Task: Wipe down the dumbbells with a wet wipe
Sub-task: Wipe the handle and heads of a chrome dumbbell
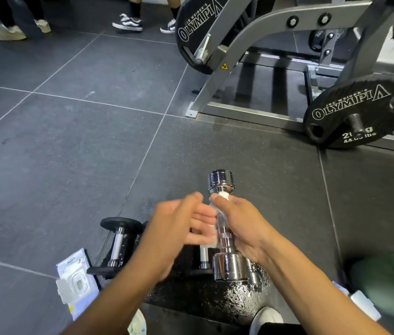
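Right hand (244, 228) grips chrome dumbbell (223, 228) by its handle, wipe (222, 196) pinched under the thumb. Left hand (179, 228) beside it, fingers spread, holding nothing. Wet chrome could slip from the one-handed grip onto the black dumbbell (118, 245) just below-left.

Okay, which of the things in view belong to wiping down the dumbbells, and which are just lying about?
Part of the job:
- chrome dumbbell, gripped by the right hand
- wet wipe, pinched against its handle
- left hand, open beside it
- black dumbbell on the floor
- wipes packet

Just lying about:
- weight plate
- grey machine frame
- bystanders' shoes
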